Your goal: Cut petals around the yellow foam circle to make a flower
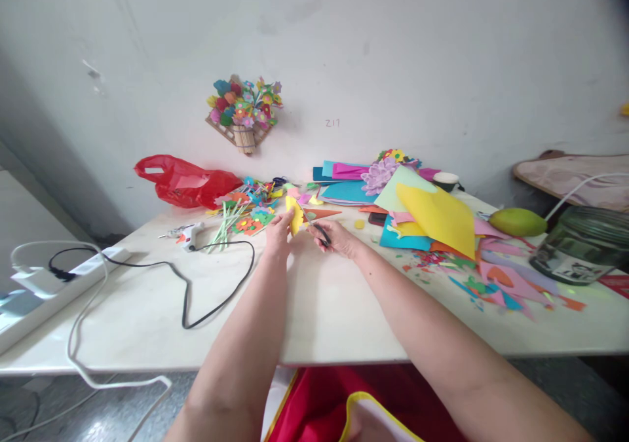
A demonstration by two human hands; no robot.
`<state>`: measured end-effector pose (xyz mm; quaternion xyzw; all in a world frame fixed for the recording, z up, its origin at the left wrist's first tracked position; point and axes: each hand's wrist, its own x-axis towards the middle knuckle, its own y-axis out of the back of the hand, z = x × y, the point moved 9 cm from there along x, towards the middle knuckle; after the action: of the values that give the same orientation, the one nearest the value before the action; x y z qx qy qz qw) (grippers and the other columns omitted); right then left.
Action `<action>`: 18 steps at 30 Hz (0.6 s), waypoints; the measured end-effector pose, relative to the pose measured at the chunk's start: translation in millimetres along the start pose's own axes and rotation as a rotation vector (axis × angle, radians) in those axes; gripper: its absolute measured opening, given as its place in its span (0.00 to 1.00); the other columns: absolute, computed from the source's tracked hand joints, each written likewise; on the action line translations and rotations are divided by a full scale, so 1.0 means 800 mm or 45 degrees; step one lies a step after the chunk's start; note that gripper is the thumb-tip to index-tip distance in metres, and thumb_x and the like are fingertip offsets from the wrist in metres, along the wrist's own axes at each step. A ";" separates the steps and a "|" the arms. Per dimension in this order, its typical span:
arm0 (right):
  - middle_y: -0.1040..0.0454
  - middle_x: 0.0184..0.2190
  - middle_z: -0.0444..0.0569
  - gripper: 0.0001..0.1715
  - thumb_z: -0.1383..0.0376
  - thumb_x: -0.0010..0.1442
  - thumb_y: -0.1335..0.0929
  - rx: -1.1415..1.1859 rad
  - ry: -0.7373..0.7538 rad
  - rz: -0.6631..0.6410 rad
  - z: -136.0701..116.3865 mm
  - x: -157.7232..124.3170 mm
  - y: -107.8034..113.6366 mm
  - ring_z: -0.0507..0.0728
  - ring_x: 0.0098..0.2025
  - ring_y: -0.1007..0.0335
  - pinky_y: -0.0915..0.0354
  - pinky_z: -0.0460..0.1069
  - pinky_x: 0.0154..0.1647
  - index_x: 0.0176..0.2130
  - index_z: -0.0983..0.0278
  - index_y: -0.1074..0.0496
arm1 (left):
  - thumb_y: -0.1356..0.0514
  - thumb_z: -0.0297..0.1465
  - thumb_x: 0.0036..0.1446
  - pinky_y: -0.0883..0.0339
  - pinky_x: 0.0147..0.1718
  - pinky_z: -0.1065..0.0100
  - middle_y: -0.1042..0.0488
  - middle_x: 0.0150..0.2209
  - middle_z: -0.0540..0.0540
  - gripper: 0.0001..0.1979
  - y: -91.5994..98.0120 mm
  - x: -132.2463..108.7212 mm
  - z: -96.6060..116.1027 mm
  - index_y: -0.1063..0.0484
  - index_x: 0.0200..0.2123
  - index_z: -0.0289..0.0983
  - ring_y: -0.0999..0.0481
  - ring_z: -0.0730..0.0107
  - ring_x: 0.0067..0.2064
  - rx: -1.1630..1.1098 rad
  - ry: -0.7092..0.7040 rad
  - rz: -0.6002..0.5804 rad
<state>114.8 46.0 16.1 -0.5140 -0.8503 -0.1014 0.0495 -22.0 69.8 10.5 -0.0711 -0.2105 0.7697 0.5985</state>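
Note:
My left hand is closed on a yellow craft piece with a scalloped edge, held upright above the table. In my right hand is a pair of scissors with dark handles; the fingers wrap round them. Their blades point up and left at the right edge of the yellow piece. Whether the blades are apart I cannot tell. Behind the hands lies an orange triangular scrap. Left of my left hand are orange and green cut flowers and thin pale green sticks.
A glue gun with a black cord lies left, near a white power strip. A red plastic bag sits behind. Coloured sheets, scraps, a green mango-like fruit and a glass jar occupy the right.

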 end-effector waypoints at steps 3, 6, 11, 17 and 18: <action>0.37 0.17 0.39 0.18 0.52 0.52 0.34 -0.007 -0.009 -0.001 0.001 0.000 0.000 0.45 0.14 0.42 0.56 0.41 0.11 0.30 0.65 0.35 | 0.30 0.44 0.33 0.40 0.31 0.71 0.29 0.25 0.50 0.19 0.003 0.002 -0.002 0.29 0.23 0.36 0.31 0.74 0.28 -0.009 0.009 0.016; 0.37 0.17 0.39 0.18 0.52 0.52 0.34 0.003 -0.021 -0.004 0.002 0.000 0.000 0.45 0.14 0.43 0.55 0.41 0.12 0.30 0.65 0.35 | 0.30 0.43 0.33 0.40 0.31 0.71 0.29 0.24 0.50 0.19 0.005 0.005 -0.005 0.29 0.22 0.36 0.31 0.74 0.28 -0.013 0.016 0.016; 0.38 0.16 0.38 0.18 0.53 0.50 0.33 0.057 -0.028 -0.013 -0.001 -0.001 -0.001 0.45 0.14 0.44 0.53 0.42 0.13 0.29 0.66 0.34 | 0.30 0.42 0.33 0.40 0.30 0.71 0.29 0.26 0.49 0.18 0.007 0.007 -0.006 0.28 0.24 0.36 0.32 0.74 0.28 0.002 0.026 0.014; 0.38 0.16 0.38 0.16 0.55 0.50 0.32 0.081 -0.023 -0.017 0.000 0.000 -0.001 0.45 0.14 0.45 0.50 0.42 0.13 0.29 0.66 0.34 | 0.30 0.42 0.32 0.41 0.30 0.71 0.29 0.24 0.49 0.18 0.007 0.006 -0.002 0.29 0.23 0.35 0.31 0.74 0.27 0.033 0.022 0.006; 0.39 0.15 0.37 0.16 0.55 0.50 0.32 0.084 -0.021 -0.018 0.000 0.000 -0.002 0.45 0.14 0.45 0.50 0.42 0.13 0.29 0.66 0.34 | 0.30 0.42 0.32 0.41 0.30 0.71 0.29 0.24 0.49 0.18 0.007 0.006 -0.001 0.29 0.22 0.35 0.32 0.74 0.27 0.038 0.015 0.003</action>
<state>113.6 45.4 16.2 -0.5068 -0.8573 -0.0694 0.0589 -27.9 73.2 8.2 -0.0670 -0.1952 0.7730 0.5998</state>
